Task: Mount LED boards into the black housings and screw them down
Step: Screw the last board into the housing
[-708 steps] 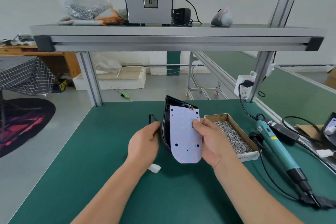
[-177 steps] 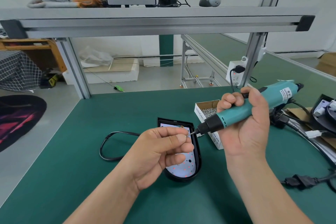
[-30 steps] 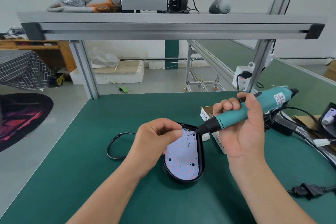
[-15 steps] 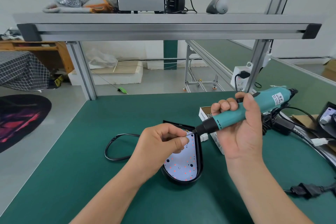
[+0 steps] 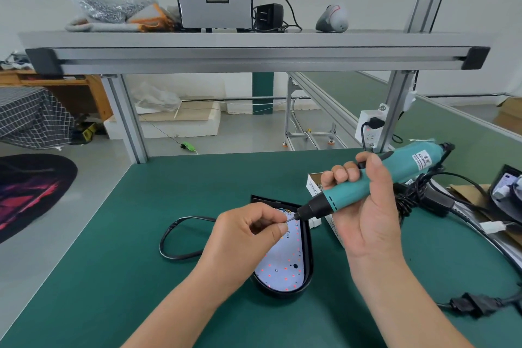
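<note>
While right hand (image 5: 367, 215) grips screwdriver (image 5: 409, 159), left hand (image 5: 243, 243) pinches screw (image 5: 284, 226); white red-dotted board (image 5: 282, 265) in housing (image 5: 282, 295).

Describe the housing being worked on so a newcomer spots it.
Start at the green bench mat and go to its middle, under the left hand. The black housing lies there, one end rounded; unlike the small screw box beside it, it holds a white board dotted red.

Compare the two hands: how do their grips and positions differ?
The left hand pinches a small screw with fingertips; the right hand wraps round the teal screwdriver. The left hand hovers over the LED board; the right hand is beside it. Both meet at the bit tip.
</note>
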Demonstrator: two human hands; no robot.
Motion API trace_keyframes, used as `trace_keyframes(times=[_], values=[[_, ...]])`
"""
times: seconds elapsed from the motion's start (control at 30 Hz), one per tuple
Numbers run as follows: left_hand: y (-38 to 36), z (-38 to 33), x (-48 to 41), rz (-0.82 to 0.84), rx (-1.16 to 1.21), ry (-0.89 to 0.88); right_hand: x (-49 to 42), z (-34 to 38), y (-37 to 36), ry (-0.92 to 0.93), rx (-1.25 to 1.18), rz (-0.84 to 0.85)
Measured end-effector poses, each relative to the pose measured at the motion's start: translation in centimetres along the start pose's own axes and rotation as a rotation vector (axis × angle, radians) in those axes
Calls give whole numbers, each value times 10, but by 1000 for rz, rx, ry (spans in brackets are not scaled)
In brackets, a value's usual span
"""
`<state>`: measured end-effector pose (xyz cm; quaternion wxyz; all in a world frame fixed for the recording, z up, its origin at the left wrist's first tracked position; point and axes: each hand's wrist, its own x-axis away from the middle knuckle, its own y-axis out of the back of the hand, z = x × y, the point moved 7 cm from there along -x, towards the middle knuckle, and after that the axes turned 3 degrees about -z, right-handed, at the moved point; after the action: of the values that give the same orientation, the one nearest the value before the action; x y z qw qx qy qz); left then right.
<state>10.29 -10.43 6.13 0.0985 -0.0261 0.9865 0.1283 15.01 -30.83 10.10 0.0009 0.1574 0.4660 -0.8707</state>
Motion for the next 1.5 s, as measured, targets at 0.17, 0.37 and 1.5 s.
trace_keyframes(times=[0.17,0.37,1.5], values=[[2,-6,3,-13,-167,-52,1,0,-6,14,82,61],[2,-8,5,-26,-195,-58,2,0,-5,17,92,51],[-5,-12,8,-24,-343,-183,3,-16,21,-27,-22,-181]])
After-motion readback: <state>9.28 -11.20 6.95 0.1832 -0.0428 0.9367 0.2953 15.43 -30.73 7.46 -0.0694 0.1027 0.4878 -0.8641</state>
